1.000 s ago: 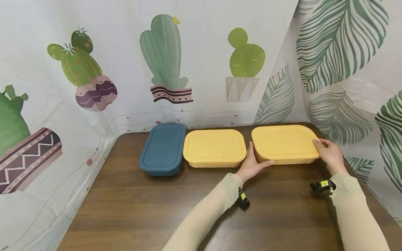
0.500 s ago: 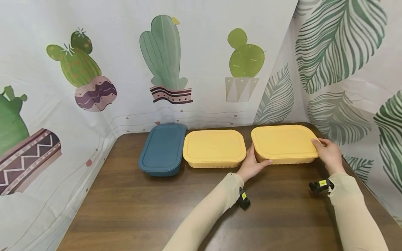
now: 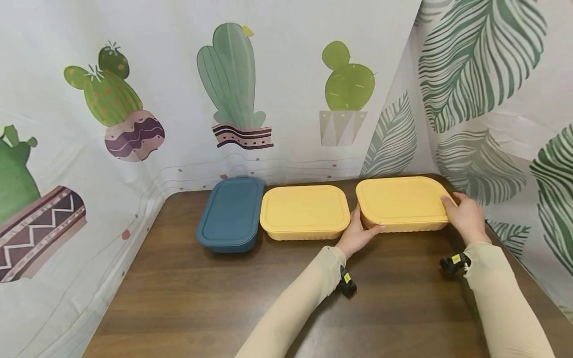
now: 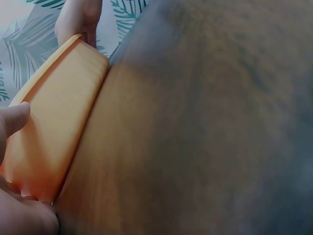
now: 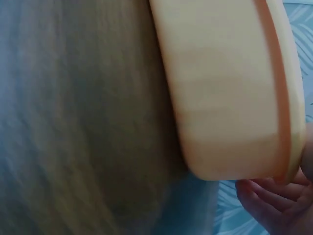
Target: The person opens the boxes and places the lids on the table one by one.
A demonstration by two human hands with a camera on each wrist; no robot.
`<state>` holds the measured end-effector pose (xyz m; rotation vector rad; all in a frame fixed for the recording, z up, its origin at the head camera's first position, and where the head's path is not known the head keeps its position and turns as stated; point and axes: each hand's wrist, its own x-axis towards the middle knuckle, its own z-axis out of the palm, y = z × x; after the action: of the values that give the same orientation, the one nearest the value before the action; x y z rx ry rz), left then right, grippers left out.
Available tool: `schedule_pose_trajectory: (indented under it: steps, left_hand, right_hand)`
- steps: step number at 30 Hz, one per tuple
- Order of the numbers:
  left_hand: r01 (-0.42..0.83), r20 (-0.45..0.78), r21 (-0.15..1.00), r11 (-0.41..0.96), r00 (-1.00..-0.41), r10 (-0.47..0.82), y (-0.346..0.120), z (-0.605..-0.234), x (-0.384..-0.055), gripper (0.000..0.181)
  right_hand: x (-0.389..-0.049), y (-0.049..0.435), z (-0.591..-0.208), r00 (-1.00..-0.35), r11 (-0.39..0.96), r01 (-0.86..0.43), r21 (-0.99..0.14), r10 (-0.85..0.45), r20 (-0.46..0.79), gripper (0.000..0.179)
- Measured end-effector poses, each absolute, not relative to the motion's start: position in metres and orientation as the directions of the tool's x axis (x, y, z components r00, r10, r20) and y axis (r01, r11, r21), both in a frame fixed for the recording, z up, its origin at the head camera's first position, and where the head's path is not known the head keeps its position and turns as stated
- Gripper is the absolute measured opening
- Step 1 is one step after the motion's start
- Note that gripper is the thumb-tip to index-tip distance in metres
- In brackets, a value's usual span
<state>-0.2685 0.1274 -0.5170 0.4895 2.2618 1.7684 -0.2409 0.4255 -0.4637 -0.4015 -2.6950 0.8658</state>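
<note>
The right-hand yellow lidded food container (image 3: 403,203) lies lengthwise near the table's back edge, held from both ends. My left hand (image 3: 355,238) grips its left end, with the thumb along the front wall and the fingers at the side. At the opposite end, my right hand (image 3: 466,217) holds the corner, thumb on the lid's edge. The right wrist view shows fingers (image 5: 274,200) around the end of the container (image 5: 225,98). A second yellow container (image 3: 305,211) stands left of my left hand, close to its fingers. Both lids are on.
A blue lidded container (image 3: 232,211) stands at the left, turned with its long side front to back, close beside the second yellow one. Behind the brown wooden table (image 3: 215,303) hangs a cloth (image 3: 291,74) printed with cacti and leaves.
The head view has shifted very slightly. Both hands keep their hold on the right-hand yellow container, which stays almost in place; the other two containers stay where they were.
</note>
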Motion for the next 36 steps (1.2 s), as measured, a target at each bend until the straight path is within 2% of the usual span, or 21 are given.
schedule_pose_trajectory:
  steps: [8,19,23,29,36]
  left_hand:
    - [0.116,0.017,0.968,0.223,-0.916,0.402,0.128,-0.518,-0.269,0.104]
    - [0.126,0.02,0.963,0.24,-0.916,0.4,0.126,-0.513,-0.267,0.102]
    - [0.126,0.018,0.962,0.244,-0.915,0.403,0.126,-0.512,-0.268,0.102]
    - [0.142,0.034,0.961,0.235,-0.91,0.413,0.128,-0.513,-0.27,0.101]
    - [0.121,0.012,0.963,0.24,-0.912,0.409,0.127,-0.514,-0.269,0.102]
  right_hand:
    - [-0.242,0.42,-0.441,-0.943,0.841,0.033,-0.539,0.205,0.262,0.067]
    - [-0.229,0.386,-0.421,-0.983,0.871,-0.145,-0.47,-0.072,0.168,0.078]
    - [-0.225,0.375,-0.423,-0.977,0.871,-0.205,-0.447,-0.156,0.143,0.083]
    - [-0.222,0.365,-0.432,-0.945,0.857,-0.322,-0.402,-0.267,0.186,0.085]
    - [-0.223,0.363,-0.443,-0.927,0.844,-0.371,-0.388,-0.315,0.202,0.074]
